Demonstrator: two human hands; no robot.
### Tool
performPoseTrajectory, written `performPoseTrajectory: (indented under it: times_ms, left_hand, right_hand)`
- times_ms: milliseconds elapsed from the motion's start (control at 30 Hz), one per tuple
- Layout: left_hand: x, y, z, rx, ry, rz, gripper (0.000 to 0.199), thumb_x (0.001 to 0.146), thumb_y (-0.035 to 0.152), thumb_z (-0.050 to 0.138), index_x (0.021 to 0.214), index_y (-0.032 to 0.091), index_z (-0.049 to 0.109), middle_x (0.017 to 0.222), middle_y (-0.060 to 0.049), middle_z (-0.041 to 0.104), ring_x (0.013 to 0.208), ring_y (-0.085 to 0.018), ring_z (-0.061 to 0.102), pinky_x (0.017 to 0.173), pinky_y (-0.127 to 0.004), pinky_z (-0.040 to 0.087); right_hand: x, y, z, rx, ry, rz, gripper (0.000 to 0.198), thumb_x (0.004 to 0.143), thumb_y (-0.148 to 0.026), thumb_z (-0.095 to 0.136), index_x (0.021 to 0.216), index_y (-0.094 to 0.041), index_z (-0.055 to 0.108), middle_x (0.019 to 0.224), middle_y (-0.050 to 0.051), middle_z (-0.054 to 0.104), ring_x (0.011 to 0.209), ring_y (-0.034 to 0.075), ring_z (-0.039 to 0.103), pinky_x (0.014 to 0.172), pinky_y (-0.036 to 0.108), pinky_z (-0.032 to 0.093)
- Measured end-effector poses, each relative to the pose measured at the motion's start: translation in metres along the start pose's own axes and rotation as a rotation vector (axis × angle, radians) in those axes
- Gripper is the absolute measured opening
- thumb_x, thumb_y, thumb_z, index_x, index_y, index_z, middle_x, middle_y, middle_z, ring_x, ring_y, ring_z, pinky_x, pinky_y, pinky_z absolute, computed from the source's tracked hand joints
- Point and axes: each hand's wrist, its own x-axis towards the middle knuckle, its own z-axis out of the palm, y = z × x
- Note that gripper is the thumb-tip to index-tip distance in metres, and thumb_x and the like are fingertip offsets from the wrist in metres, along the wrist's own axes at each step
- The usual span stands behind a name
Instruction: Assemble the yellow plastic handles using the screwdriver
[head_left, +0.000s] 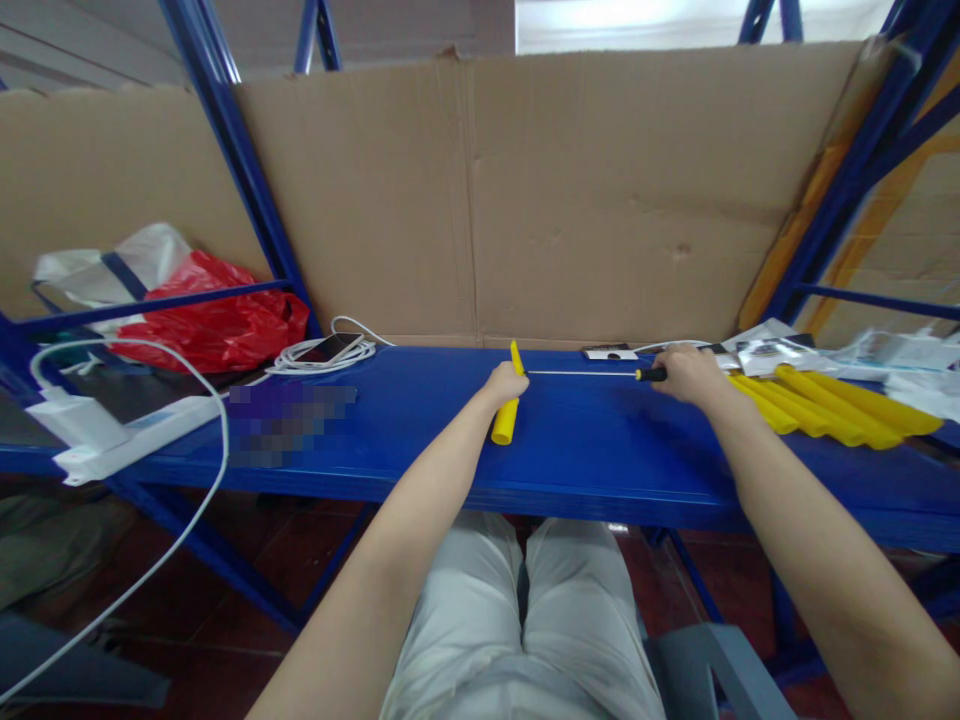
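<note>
My left hand [504,384] is closed around the middle of a yellow tube [504,424], which stands tilted above the blue bench top. A long-shafted screwdriver [581,373] reaches across to the tube from the right, its thin metal shaft roughly level. Its tip ends at my left fingers, and whether it enters the tube cannot be made out. The black handle with a yellow band is gripped in my right hand [688,374]. Just beyond that hand, several more yellow tubes [847,410] lie side by side at the right.
The blue bench [427,445] has a cardboard panel [600,200] behind it. At left are a white power strip [142,435], a coiled white cable [319,357] and a red plastic bag [217,315]. Clear plastic packaging [780,350] lies behind the loose tubes.
</note>
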Motion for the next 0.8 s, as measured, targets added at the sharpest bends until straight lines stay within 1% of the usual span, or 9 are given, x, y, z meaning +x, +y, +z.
performPoseTrajectory:
  times_ms: [100, 233, 300, 467, 567, 633, 800]
  left_hand:
    - [-0.0010, 0.0007, 0.0000, 0.008, -0.003, -0.006, 0.009, 0.072, 0.006, 0.056, 0.078, 0.011, 0.060, 0.060, -0.006, 0.056, 0.058, -0.019, 0.059, 0.054, -0.026, 0.043]
    - [-0.0017, 0.0010, 0.0003, -0.005, -0.001, -0.017, 0.011, 0.074, 0.006, 0.054, 0.082, 0.009, 0.061, 0.056, -0.002, 0.051, 0.048, -0.016, 0.053, 0.050, -0.025, 0.041]
    - [-0.0018, 0.0010, 0.0003, -0.020, -0.003, -0.027, 0.013, 0.073, 0.006, 0.055, 0.084, 0.009, 0.061, 0.055, -0.002, 0.050, 0.046, -0.015, 0.052, 0.049, -0.025, 0.041]
    - [-0.0025, 0.0015, -0.0001, -0.027, -0.007, -0.042, 0.017, 0.073, 0.007, 0.056, 0.089, 0.007, 0.062, 0.062, -0.006, 0.057, 0.048, -0.016, 0.055, 0.049, -0.025, 0.042]
    - [-0.0023, 0.0013, -0.0001, -0.012, -0.009, -0.039, 0.020, 0.074, 0.008, 0.054, 0.092, 0.006, 0.062, 0.067, -0.009, 0.061, 0.051, -0.017, 0.057, 0.048, -0.025, 0.042]
    - [-0.0014, 0.0006, 0.0001, 0.011, -0.012, -0.032, 0.021, 0.075, 0.008, 0.053, 0.094, 0.005, 0.062, 0.071, -0.011, 0.062, 0.053, -0.017, 0.058, 0.048, -0.024, 0.042]
    - [0.0011, -0.0007, 0.0004, 0.063, -0.030, -0.024, 0.024, 0.076, 0.009, 0.053, 0.098, 0.004, 0.062, 0.082, -0.014, 0.066, 0.061, -0.018, 0.063, 0.049, -0.023, 0.043]
  right_hand:
    - [-0.0010, -0.0016, -0.0025, 0.002, 0.022, 0.015, 0.020, 0.072, -0.032, 0.056, 0.084, -0.021, 0.067, 0.093, 0.011, 0.066, 0.090, 0.029, 0.059, 0.069, 0.036, 0.041]
    - [-0.0011, -0.0058, -0.0070, 0.043, -0.090, 0.116, 0.023, 0.072, -0.031, 0.056, 0.091, -0.021, 0.064, 0.084, 0.010, 0.067, 0.078, 0.027, 0.062, 0.061, 0.033, 0.040]
    - [-0.0014, -0.0072, -0.0086, 0.055, -0.141, 0.148, 0.025, 0.072, -0.033, 0.057, 0.093, -0.021, 0.063, 0.081, 0.010, 0.068, 0.075, 0.027, 0.063, 0.057, 0.032, 0.039]
    - [-0.0009, -0.0048, -0.0072, 0.072, -0.171, 0.085, 0.026, 0.071, -0.034, 0.056, 0.094, -0.022, 0.063, 0.082, 0.009, 0.069, 0.076, 0.026, 0.064, 0.058, 0.032, 0.040]
    - [0.0006, -0.0021, -0.0039, 0.091, -0.196, 0.077, 0.028, 0.071, -0.033, 0.055, 0.095, -0.021, 0.064, 0.086, 0.009, 0.070, 0.079, 0.026, 0.064, 0.060, 0.032, 0.042]
    - [0.0012, -0.0008, -0.0023, 0.087, -0.179, 0.066, 0.028, 0.071, -0.031, 0.055, 0.094, -0.021, 0.066, 0.089, 0.009, 0.069, 0.083, 0.026, 0.063, 0.063, 0.033, 0.043]
    - [-0.0002, -0.0004, -0.0031, 0.017, -0.087, 0.031, 0.023, 0.070, -0.028, 0.056, 0.087, -0.020, 0.069, 0.098, 0.011, 0.067, 0.094, 0.028, 0.059, 0.071, 0.035, 0.043]
